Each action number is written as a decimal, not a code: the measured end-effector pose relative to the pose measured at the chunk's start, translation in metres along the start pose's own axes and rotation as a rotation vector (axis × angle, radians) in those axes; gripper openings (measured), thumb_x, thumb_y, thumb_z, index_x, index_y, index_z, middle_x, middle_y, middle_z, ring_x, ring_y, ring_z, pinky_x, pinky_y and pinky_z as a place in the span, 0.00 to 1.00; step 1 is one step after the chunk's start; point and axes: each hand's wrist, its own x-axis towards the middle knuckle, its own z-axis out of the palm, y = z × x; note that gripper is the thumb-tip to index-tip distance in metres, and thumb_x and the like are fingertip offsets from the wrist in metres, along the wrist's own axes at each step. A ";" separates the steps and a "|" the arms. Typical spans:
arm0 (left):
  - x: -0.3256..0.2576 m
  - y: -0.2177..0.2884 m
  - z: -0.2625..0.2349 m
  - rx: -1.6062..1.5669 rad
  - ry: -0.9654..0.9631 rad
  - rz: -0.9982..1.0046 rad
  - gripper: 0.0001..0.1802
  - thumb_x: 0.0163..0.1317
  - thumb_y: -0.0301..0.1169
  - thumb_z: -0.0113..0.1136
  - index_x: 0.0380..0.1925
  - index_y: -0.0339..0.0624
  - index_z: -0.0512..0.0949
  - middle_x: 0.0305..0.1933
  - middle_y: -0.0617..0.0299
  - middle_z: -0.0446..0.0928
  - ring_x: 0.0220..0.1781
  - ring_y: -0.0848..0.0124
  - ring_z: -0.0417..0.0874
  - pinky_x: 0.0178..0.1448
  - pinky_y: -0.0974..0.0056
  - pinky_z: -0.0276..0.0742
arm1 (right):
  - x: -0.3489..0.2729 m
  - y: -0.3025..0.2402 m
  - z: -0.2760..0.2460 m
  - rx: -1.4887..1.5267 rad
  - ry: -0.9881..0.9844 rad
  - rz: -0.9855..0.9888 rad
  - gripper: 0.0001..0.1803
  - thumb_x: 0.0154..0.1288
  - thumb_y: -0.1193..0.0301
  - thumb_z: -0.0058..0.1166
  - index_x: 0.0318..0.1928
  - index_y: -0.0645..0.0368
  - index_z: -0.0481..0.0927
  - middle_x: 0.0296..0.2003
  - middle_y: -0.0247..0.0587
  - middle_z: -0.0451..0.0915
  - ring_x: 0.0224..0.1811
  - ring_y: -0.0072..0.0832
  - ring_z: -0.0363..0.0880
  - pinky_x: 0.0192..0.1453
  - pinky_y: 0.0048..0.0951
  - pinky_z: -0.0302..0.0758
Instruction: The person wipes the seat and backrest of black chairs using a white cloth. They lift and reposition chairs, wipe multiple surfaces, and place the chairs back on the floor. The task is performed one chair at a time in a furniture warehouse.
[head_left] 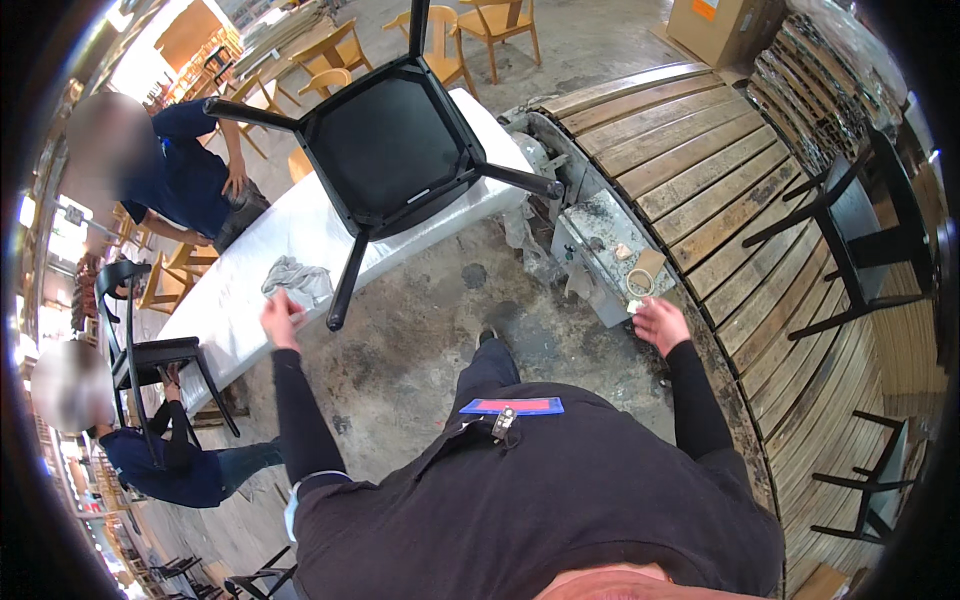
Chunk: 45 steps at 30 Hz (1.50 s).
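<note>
An upturned black chair (390,145) rests with its seat on the white-covered table (230,320) in front of me, legs pointing up and outward. My left hand (281,320) hovers near the table's front edge, just short of a crumpled grey cloth (297,280). Its fingers are loosely bent and apart, with nothing visible in them. On my right, my right hand (661,325) is beside a roll of tape (640,282) on a paint-stained ledge (592,228). Its fingertips close on a small white piece (633,307) whose kind I cannot make out. Neither hand touches the chair.
A slatted wooden conveyor (690,170) curves along my right, bearing black chairs (860,235). Across the table stands a person in dark blue (190,160); another (165,465), at the left, handles a black chair (160,355). Wooden chairs (497,22) stand behind the table.
</note>
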 end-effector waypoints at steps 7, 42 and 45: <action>0.129 0.149 0.067 -0.086 -0.097 0.566 0.34 0.61 0.40 0.71 0.61 0.40 0.64 0.55 0.55 0.76 0.54 0.71 0.79 0.53 0.67 0.76 | 0.114 -0.152 0.155 -0.170 -0.445 -0.079 0.25 0.73 0.54 0.52 0.62 0.55 0.72 0.52 0.40 0.78 0.47 0.31 0.80 0.49 0.44 0.81; 0.260 0.211 0.283 -0.787 0.318 0.353 0.08 0.65 0.27 0.63 0.29 0.37 0.77 0.34 0.54 0.80 0.42 0.64 0.83 0.52 0.61 0.78 | 0.320 -0.188 0.317 -0.498 -0.476 0.454 0.07 0.53 0.75 0.63 0.28 0.67 0.82 0.21 0.44 0.81 0.19 0.32 0.81 0.22 0.36 0.80; 0.261 0.211 0.277 -0.779 0.236 0.401 0.07 0.66 0.28 0.63 0.30 0.38 0.77 0.33 0.55 0.81 0.40 0.66 0.83 0.51 0.62 0.78 | 0.323 -0.194 0.316 -0.472 -0.515 0.407 0.07 0.52 0.75 0.63 0.27 0.67 0.81 0.21 0.46 0.81 0.19 0.33 0.81 0.22 0.37 0.80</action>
